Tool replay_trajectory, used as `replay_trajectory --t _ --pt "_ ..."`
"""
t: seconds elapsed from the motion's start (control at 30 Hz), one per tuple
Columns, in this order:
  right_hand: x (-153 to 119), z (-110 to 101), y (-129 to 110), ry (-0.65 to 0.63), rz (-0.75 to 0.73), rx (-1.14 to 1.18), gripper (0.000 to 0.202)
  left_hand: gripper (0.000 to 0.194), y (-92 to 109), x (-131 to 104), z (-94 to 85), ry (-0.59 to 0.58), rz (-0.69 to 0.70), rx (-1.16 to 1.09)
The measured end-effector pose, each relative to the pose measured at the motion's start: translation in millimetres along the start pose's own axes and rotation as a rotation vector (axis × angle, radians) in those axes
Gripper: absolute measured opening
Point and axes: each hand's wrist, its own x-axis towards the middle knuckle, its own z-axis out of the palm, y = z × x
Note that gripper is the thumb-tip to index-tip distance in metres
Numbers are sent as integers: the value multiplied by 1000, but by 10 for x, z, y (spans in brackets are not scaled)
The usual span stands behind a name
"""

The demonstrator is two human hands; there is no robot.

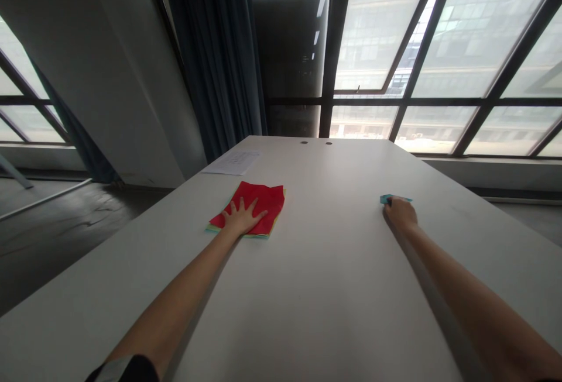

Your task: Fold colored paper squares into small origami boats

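Observation:
My left hand lies flat with its fingers spread on a red cloth. Green and yellowish layers show beneath the red one along its lower and right edges. Over to the right, my right hand is closed around a small blue-green piece on the white table. Parts of that piece stick out on both sides of the fingers; the rest is hidden under the hand.
A printed white sheet lies near the left edge of the white table. Two small round fittings sit at the far end. Beyond are a dark curtain and large windows.

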Motion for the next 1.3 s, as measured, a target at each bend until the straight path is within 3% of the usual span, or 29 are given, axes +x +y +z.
replay_trajectory --t 0.17,0.23,0.33,0.43,0.5,0.6,0.67,0.77,0.93,1.1,1.3 --pt "-405 -142 -275 24 -63 104 27 75 39 -70 -69 76 23 50" --pt "-642 -210 -383 86 -97 290 23 67 112 -108 -167 137 77 86" --pt "-1012 -318 -565 48 -246 534 17 48 350 -219 -385 259 201 35" --pt "-1313 -419 -744 12 -448 658 13 39 756 -441 -572 351 352 -217" --pt "-1450 -473 -825 35 -611 647 15 38 1071 -641 -603 262 434 -501" --pt "-1572 -529 -855 21 -782 595 22 44 1489 -941 -489 -147 428 -973" --pt "-1617 -552 -828 -13 -835 563 27 49 1673 -1090 -356 -379 361 -1227" --pt "-1658 -571 -781 -53 -812 552 27 47 1788 -1209 -172 -554 233 -1551" --pt "-1691 -534 -806 -55 -632 707 17 37 1748 -1251 -3 -633 184 -1849" --pt "-1686 -496 -827 -63 -459 754 22 36 1742 -1309 71 -583 268 -1780" --pt "-1665 -515 -798 -110 -469 734 23 36 1775 -1378 62 -519 338 -1720"
